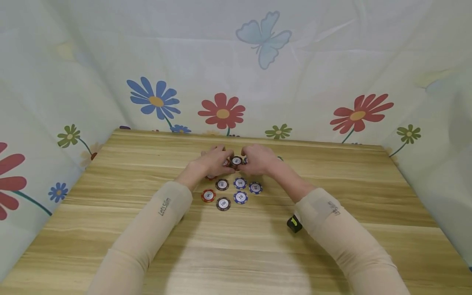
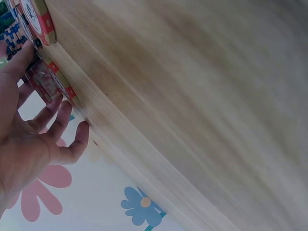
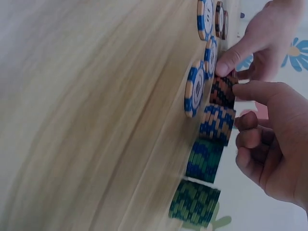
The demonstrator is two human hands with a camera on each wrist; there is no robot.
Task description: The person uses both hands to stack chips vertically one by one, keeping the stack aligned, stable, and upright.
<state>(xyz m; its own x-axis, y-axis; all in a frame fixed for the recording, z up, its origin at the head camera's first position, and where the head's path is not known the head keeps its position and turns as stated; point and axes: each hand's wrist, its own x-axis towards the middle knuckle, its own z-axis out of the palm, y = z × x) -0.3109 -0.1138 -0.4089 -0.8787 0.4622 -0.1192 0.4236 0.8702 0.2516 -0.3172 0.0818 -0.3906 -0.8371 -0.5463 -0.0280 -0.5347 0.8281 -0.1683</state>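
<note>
A stack of black poker chips (image 1: 237, 161) stands at the back of the table between both hands. My left hand (image 1: 215, 160) grips its left side, thumb in front; in the left wrist view the other fingers curl beside a red chip stack (image 2: 48, 82). My right hand (image 1: 259, 159) holds the same stack from the right, its index fingertip at the top edge and the remaining fingers curled in. Next to it, in the right wrist view, stand a blue chip stack (image 3: 217, 125), a blue-green stack (image 3: 204, 160) and a green stack (image 3: 195, 202).
In front of the hands lie loose blue chips (image 1: 241, 197), black chips (image 1: 223, 203) and a red chip (image 1: 208, 195). A small black object with a yellow-green mark (image 1: 294, 224) sits beside the right sleeve. A flowered cloth (image 1: 295, 82) hangs behind the wooden table (image 1: 236, 254).
</note>
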